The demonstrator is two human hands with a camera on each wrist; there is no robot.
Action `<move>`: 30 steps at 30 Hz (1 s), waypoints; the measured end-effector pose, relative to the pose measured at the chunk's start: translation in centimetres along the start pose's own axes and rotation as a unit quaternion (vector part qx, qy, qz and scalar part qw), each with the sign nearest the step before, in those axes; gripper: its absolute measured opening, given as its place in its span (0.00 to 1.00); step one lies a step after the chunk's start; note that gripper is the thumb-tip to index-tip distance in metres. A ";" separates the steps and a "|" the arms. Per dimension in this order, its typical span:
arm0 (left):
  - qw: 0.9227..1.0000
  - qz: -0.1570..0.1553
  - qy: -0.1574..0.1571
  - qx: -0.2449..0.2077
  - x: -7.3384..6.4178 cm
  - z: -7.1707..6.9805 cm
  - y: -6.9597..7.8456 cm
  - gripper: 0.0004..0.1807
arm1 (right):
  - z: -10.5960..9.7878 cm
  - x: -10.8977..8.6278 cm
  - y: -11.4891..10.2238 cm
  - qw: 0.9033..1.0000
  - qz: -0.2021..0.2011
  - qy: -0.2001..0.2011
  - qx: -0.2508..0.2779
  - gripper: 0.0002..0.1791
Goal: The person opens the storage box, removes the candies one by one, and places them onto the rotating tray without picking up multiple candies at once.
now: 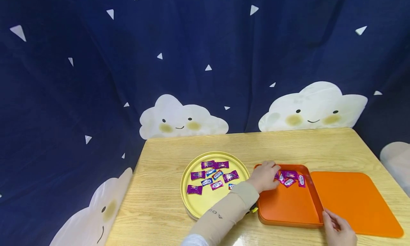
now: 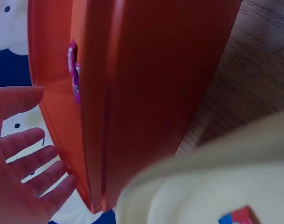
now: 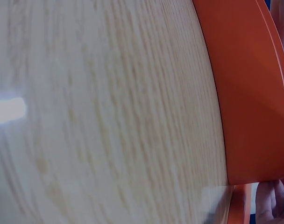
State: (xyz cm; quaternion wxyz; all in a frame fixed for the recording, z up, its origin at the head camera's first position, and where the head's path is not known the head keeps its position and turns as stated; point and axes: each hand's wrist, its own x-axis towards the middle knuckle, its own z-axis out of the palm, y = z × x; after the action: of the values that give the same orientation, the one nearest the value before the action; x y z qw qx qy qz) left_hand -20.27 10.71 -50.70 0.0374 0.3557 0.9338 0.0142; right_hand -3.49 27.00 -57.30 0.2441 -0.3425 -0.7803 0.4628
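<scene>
My left hand point(image 1: 264, 176) is over the left wall of an orange box point(image 1: 288, 207), close to the wrapped candies point(image 1: 289, 174) in its back part. Its fingers are spread and hold nothing in the left wrist view, where a purple candy point(image 2: 73, 70) shows past the box wall. At the box's front right corner, my right hand point(image 1: 339, 228) grips the wall. Only its fingers point(image 3: 273, 198) appear in the right wrist view, beside the box corner.
Left of the box stands a round yellow tray point(image 1: 205, 206) with several purple, blue and pink candies on it, partly covered by my left sleeve point(image 1: 224, 215). A flat orange lid point(image 1: 355, 199) lies to the right. All rest on a wooden table point(image 1: 153, 189) before a dark blue curtain point(image 1: 192, 36).
</scene>
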 end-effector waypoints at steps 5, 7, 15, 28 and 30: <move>0.999 -0.026 -0.028 -0.004 0.8 0.2 0.7 0.24 | 0.0 0.0 -0.1 1.000 0.004 -0.003 -0.002 0.14; 0.999 -0.041 -0.037 -0.001 1.1 0.2 1.0 0.22 | 0.0 0.1 -0.1 1.000 0.005 -0.002 0.004 0.13; 0.993 -0.102 -0.064 0.012 2.2 0.6 2.0 0.04 | 0.1 0.1 0.4 1.000 0.002 0.009 0.023 0.04; 0.982 -0.170 -0.083 0.016 3.4 1.6 2.8 0.08 | 0.1 0.1 0.2 1.000 -0.008 0.014 0.022 0.09; 0.980 -0.177 -0.090 0.008 3.6 1.7 2.8 0.08 | 0.2 0.1 0.3 0.999 -0.015 0.019 0.023 0.08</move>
State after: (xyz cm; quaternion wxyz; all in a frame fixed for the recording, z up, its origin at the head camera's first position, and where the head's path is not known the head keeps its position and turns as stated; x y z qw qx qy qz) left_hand -20.96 15.14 -52.47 0.1200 0.1849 0.9749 -0.0318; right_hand -3.54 27.07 -57.64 0.2743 -0.3337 -0.7695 0.4704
